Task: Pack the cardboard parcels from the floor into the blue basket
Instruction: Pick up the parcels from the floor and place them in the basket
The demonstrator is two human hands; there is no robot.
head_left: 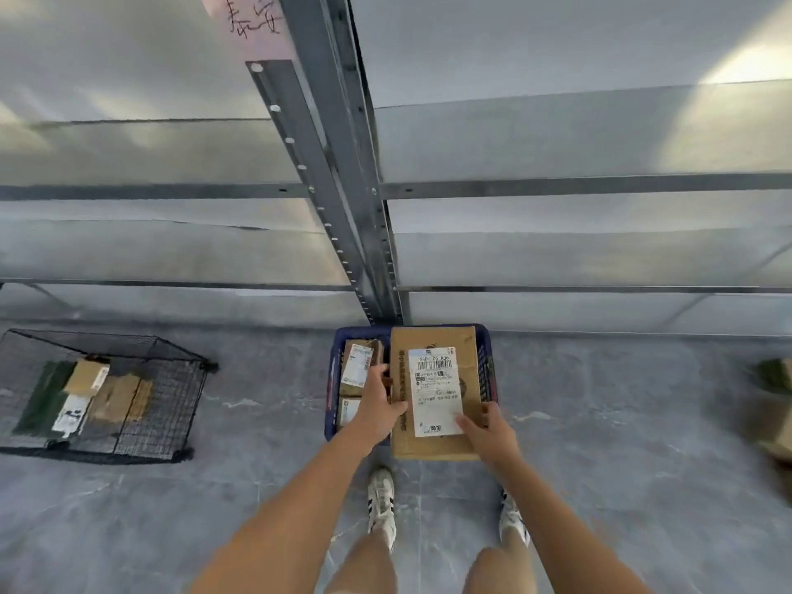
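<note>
Fingers gripping the large parcel from both sides, left hand, right hand, lower centre, over the blue basket. Keep level, lower beside smaller parcels.

The grey marbled tile floor carries a blue plastic basket, set at the foot of a grey metal shelving upright. A black wire-mesh crate stands well left of the basket, and blurred brown cardboard parcels lie far to its right.
</note>
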